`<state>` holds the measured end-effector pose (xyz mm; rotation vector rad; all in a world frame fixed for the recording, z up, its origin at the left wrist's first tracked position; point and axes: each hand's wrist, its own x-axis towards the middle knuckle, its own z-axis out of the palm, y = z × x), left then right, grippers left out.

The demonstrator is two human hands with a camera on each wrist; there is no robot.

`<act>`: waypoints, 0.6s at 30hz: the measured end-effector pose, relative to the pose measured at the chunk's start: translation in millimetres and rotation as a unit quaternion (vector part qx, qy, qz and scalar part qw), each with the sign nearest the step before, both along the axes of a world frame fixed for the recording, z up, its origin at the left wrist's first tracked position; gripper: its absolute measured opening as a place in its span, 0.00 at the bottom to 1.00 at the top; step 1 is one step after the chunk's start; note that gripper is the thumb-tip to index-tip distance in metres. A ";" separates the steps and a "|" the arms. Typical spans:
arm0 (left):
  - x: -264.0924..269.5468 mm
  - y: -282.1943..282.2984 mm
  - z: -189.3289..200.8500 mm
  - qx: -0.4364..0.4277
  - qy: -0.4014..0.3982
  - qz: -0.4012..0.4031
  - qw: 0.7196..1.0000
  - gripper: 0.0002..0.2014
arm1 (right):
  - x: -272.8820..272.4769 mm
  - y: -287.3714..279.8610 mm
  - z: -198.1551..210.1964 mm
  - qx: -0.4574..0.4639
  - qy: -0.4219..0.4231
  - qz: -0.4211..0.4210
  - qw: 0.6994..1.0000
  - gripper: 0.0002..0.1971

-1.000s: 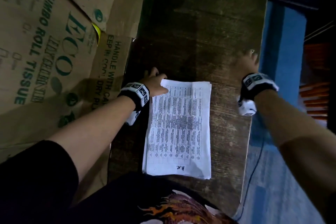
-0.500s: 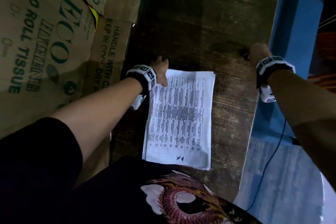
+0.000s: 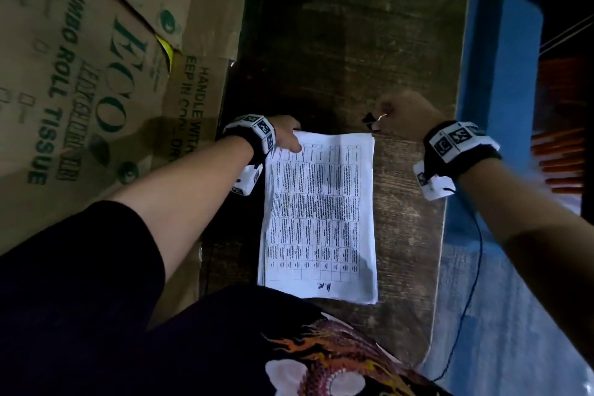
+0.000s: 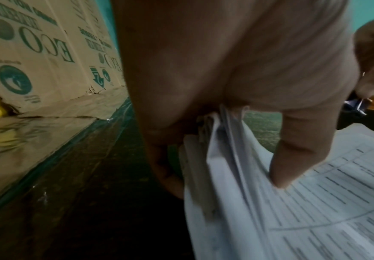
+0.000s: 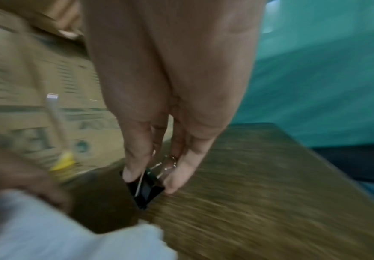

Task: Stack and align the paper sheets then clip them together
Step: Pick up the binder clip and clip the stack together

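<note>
Our right hand (image 3: 405,112), at the surface's (image 3: 408,219) edge a second earlier, now pinched the binder clip (image 5: 145,190) beside the stack (image 3: 318,219). Our left hand (image 3: 286,138) still gripped the sheets' far corner. Clipping, we judged, came next.

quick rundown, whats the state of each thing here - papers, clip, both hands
paper stack: flat on the table, far left corner lifted, not clipped
binder clip: pinched, off the paper, near the far right corner
left hand: grips the lifted corner
right hand: pinches the clip
</note>
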<state>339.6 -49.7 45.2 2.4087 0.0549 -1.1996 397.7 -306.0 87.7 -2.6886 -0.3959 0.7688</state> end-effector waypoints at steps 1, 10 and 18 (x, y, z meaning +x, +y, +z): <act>0.1 0.0 -0.5 0.001 0.002 0.004 1.000 0.31 | -2.5 11.6 3.3 0.014 0.003 0.029 0.999 0.11; -3.2 0.2 -5.0 -0.038 -0.042 0.024 0.998 0.21 | -15.1 83.7 -12.4 -0.067 0.043 0.160 0.984 0.14; -1.1 4.4 1.4 -0.052 -0.031 0.002 0.998 0.18 | -13.9 93.5 -9.9 -0.181 0.045 0.274 0.943 0.10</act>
